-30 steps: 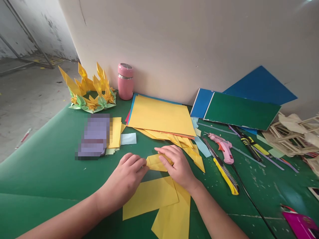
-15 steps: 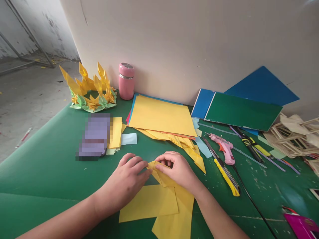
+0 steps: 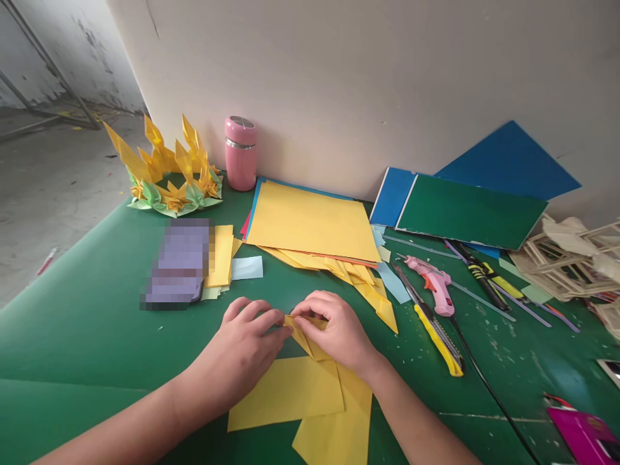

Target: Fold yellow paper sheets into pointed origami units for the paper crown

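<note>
A partly folded piece of yellow paper (image 3: 310, 343) is pinched between my two hands at the front middle of the table. My left hand (image 3: 254, 345) grips its left tip with thumb and fingers closed. On the top right edge, my right hand (image 3: 336, 329) presses a fold with thumb and forefinger, and its other fingers curl behind. Below the hands lie a yellow paper rectangle (image 3: 285, 394) and, partly under it, a longer yellow strip (image 3: 339, 433). The hands cover part of the folded edges.
Behind the hands lies a stack of yellow sheets (image 3: 312, 219) with folded yellow pieces (image 3: 372, 297) below it. A paper crown (image 3: 174, 187), a pink flask (image 3: 241, 158) and a blurred purple object (image 3: 181, 258) stand left. Right are a utility knife (image 3: 438, 339) and a pink glue gun (image 3: 436, 284).
My right fingers have pressed down along the top of the yellow paper, and its raised edge now lies lower. The view has shifted slightly.
</note>
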`<state>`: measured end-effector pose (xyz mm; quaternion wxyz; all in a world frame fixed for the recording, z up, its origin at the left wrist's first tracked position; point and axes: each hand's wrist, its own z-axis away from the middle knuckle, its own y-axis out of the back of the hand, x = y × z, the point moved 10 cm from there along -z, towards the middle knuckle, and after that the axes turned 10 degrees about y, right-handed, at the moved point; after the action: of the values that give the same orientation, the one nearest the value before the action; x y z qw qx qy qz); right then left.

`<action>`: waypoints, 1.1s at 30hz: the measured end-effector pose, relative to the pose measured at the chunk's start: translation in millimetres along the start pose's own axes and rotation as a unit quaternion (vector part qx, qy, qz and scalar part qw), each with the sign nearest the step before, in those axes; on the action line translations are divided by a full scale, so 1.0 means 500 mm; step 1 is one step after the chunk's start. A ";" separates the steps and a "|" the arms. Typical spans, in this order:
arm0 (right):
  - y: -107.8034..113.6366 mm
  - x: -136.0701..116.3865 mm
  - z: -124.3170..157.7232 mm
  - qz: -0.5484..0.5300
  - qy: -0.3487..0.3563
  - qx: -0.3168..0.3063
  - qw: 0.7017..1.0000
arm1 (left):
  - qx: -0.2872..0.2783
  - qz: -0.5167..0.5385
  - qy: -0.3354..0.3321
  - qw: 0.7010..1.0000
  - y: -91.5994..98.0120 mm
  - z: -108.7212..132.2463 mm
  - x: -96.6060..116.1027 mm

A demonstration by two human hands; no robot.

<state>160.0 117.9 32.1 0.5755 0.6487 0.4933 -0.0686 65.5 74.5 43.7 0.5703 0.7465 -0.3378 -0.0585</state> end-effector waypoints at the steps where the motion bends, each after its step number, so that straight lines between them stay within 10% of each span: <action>1: -0.001 0.000 0.000 0.005 0.003 -0.001 1.000 | -0.005 -0.001 -0.003 1.000 0.001 -0.001 0.003; 33: -0.018 -0.051 0.006 0.085 0.166 -0.085 0.979 | 0.004 -0.025 0.013 1.000 -0.007 0.004 -0.003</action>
<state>142.1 99.9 41.4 0.5423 0.6397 0.5287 0.1311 64.8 74.0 39.5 0.5702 0.7577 -0.3114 -0.0615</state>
